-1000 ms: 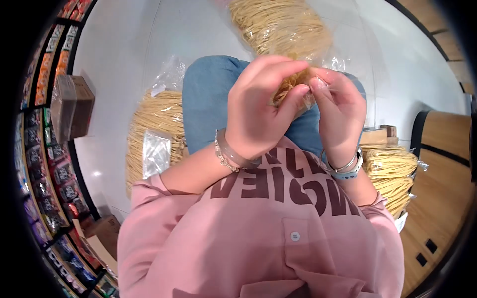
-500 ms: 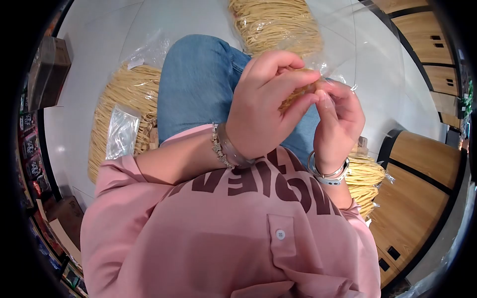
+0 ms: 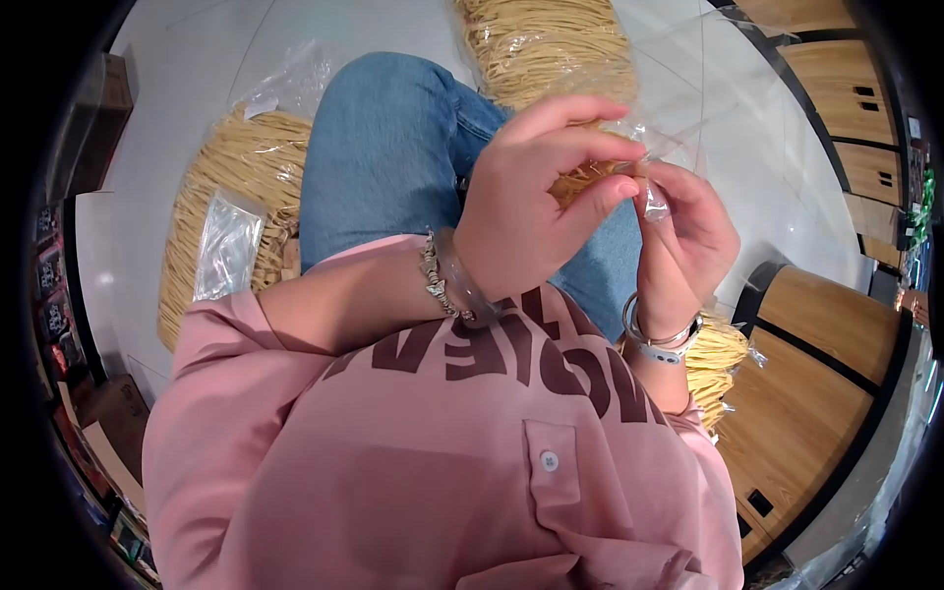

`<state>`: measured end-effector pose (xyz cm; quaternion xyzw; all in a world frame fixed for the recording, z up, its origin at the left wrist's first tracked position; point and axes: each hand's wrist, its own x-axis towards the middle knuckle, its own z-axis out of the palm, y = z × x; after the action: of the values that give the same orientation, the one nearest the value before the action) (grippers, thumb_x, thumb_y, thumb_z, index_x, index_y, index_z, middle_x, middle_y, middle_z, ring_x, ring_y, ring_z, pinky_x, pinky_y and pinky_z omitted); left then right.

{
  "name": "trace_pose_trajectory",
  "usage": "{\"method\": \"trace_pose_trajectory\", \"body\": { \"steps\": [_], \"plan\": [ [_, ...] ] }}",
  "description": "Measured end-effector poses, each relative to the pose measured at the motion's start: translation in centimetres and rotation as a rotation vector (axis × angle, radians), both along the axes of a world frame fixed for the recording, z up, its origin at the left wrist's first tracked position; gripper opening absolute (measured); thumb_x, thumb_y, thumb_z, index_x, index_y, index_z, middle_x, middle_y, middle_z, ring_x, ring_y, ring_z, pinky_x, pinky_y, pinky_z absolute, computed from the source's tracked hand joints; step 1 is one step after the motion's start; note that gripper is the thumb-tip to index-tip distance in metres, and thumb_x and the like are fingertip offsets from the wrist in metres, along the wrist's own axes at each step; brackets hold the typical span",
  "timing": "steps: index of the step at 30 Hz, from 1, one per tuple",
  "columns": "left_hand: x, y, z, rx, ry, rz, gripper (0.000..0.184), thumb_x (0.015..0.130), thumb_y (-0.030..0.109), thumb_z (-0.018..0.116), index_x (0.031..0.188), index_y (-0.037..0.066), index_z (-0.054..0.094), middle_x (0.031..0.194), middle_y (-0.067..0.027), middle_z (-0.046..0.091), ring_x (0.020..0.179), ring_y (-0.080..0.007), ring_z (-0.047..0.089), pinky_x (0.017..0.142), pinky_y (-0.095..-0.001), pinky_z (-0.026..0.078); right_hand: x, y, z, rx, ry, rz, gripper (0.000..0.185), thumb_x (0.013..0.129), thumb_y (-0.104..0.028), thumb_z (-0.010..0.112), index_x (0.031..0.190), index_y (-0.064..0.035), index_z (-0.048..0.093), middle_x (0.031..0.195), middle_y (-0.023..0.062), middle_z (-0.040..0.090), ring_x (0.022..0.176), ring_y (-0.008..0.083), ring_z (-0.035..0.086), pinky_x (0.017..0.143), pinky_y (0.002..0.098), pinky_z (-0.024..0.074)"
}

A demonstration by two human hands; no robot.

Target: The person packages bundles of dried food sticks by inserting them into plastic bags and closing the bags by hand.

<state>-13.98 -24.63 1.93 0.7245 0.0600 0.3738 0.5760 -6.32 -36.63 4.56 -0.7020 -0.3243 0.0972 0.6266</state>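
Observation:
My left hand (image 3: 531, 197) curls its fingers around the neck of a clear plastic bag (image 3: 578, 181) holding thin yellow dried strands. Close by, my right hand (image 3: 686, 228) pinches the gathered clear plastic, and a shiny loose end (image 3: 655, 204) sticks out by its thumb. The fingertips of both hands nearly meet there. Most of the held bag is hidden behind my left hand. Beyond my hands lies a large clear bag of yellow dried strands (image 3: 549, 47) on the floor.
Left of my jeans-clad knee (image 3: 379, 157) lies another bag of strands (image 3: 202, 182), with a flat clear packet (image 3: 229, 246) on it. More yellow bundles (image 3: 716, 364) lie at my right. Wooden cabinets (image 3: 826, 374) line the right side; cardboard boxes (image 3: 123, 418) stand at left.
My right hand has shifted slightly right, and a shiny end of plastic now shows by its thumb. My left hand keeps its hold. The whole view has shifted a little.

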Motion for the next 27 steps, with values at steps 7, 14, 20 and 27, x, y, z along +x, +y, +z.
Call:
{"method": "trace_pose_trajectory", "body": {
  "steps": [7,14,20,27],
  "plan": [
    [0.2,0.2,-0.3,0.096,-0.026,0.022,0.023,0.076,0.013,0.069,0.097,0.005,0.065,0.121,-0.0162,0.044,0.104,-0.0247,0.051,0.090,-0.0323,0.040,0.2,-0.3,-0.5,0.071,0.002,0.014,0.017,0.078,0.003,0.060,0.094,0.0053,0.061,0.087,0.0073,0.063,0.075,0.0110,0.057,0.069,0.0222,0.0460],
    [-0.1,0.0,-0.2,0.031,-0.014,-0.016,0.020,0.077,0.009,0.067,0.096,0.005,0.064,0.119,-0.0153,0.045,0.104,-0.0220,0.050,0.090,-0.0321,0.040,0.3,-0.5,-0.1,0.059,0.034,0.042,0.017,0.080,-0.003,0.060,0.095,0.0041,0.058,0.086,0.0041,0.061,0.075,0.0082,0.054,0.066,0.0202,0.0443],
    [0.0,-0.4,-0.1,-0.029,0.017,-0.027,0.014,0.075,0.004,0.065,0.089,0.002,0.064,0.113,-0.0139,0.048,0.094,-0.0193,0.056,0.078,-0.0276,0.047,-0.4,-0.1,0.5,0.065,0.096,0.017,0.015,0.082,-0.003,0.059,0.095,0.0038,0.057,0.084,0.0022,0.059,0.072,0.0066,0.053,0.064,0.0181,0.0423],
    [0.4,-0.8,-0.1,-0.075,-0.015,0.030,0.011,0.070,0.006,0.066,0.081,0.004,0.064,0.103,-0.0123,0.055,0.089,-0.0246,0.056,0.074,-0.0307,0.047,-0.2,-0.2,-0.4,0.088,-0.087,0.011,0.014,0.083,-0.005,0.060,0.093,0.0041,0.058,0.085,0.0040,0.060,0.072,0.0069,0.053,0.065,0.0186,0.0428]
  ]
}}
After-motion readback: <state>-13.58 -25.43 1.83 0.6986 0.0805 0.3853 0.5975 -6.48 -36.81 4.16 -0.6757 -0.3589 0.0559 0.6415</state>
